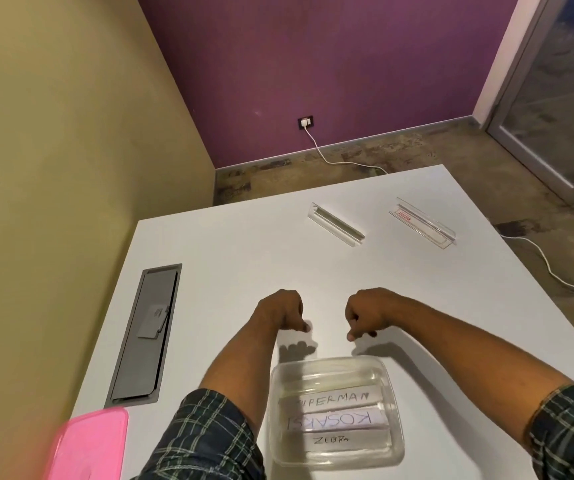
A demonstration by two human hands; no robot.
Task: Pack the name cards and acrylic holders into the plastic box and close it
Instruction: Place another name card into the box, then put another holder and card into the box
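A clear plastic box [394, 407] stands open near the table's front edge. Inside it lie name cards [334, 419] reading SUPERMAN, KOSAKSI and ZEBRA, apparently in clear holders. Its pink lid [88, 445] lies at the lower left. Two empty acrylic holders rest far back on the table: one [335, 224] in the middle, another [424, 223] with a red label further right. My left hand [283, 308] and my right hand [370, 311] hover just beyond the box, fingers curled downward, holding nothing.
The white table [244, 258] has a grey cable hatch [147, 332] set into its left side. A white cable [552, 271] runs over the floor past the right table edge. Walls stand close on the left and behind.
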